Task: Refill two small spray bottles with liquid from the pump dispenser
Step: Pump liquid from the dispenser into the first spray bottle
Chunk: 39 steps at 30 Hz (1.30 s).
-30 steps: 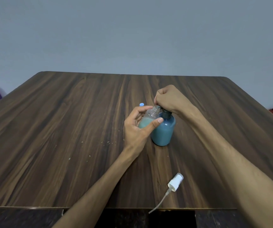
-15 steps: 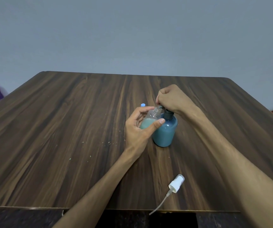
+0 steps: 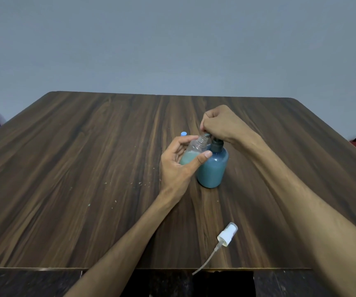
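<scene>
two hands work: left hand [image 3: 178, 168] grips small clear plastic bottle [image 3: 192, 152], right hand [image 3: 220, 125] pinches round blue pump dispenser [image 3: 213, 168] nozzle; misaligned opening could spill liquid.

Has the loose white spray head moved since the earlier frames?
No. The spray head lies in the same spot by the table's near edge, tube overhanging it as before.

Tilted spray bottle [image 3: 192, 152] – touching upright dispenser [image 3: 213, 168].
</scene>
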{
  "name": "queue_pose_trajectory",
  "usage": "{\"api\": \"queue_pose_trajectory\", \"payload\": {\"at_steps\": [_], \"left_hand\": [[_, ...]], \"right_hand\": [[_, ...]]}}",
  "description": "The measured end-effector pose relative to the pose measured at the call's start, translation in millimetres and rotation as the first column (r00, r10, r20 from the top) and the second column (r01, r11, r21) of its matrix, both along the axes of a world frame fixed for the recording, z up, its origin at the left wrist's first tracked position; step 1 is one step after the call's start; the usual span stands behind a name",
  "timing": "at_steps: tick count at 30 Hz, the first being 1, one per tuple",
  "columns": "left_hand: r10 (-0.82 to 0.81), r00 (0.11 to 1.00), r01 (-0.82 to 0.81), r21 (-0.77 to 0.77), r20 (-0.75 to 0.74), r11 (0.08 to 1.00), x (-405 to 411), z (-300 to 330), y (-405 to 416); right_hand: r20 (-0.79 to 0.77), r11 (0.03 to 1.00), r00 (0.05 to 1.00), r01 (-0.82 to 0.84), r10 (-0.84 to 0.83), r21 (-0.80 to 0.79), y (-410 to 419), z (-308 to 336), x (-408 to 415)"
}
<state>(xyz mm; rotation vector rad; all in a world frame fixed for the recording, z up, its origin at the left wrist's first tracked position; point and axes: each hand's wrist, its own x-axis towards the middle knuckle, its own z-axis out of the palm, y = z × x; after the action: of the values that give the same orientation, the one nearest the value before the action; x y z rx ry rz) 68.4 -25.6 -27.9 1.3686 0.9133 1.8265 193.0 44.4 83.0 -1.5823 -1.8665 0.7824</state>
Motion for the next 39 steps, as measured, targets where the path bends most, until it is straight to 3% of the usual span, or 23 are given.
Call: {"api": "queue_pose_trajectory", "payload": {"at_steps": [39], "left_hand": [[-0.013,1.000,0.013,0.001,-0.021,1.000,0,-2,0]], "right_hand": [[0.054,1.000,0.998,0.023,-0.023,0.012,1,-4,-1]]}}
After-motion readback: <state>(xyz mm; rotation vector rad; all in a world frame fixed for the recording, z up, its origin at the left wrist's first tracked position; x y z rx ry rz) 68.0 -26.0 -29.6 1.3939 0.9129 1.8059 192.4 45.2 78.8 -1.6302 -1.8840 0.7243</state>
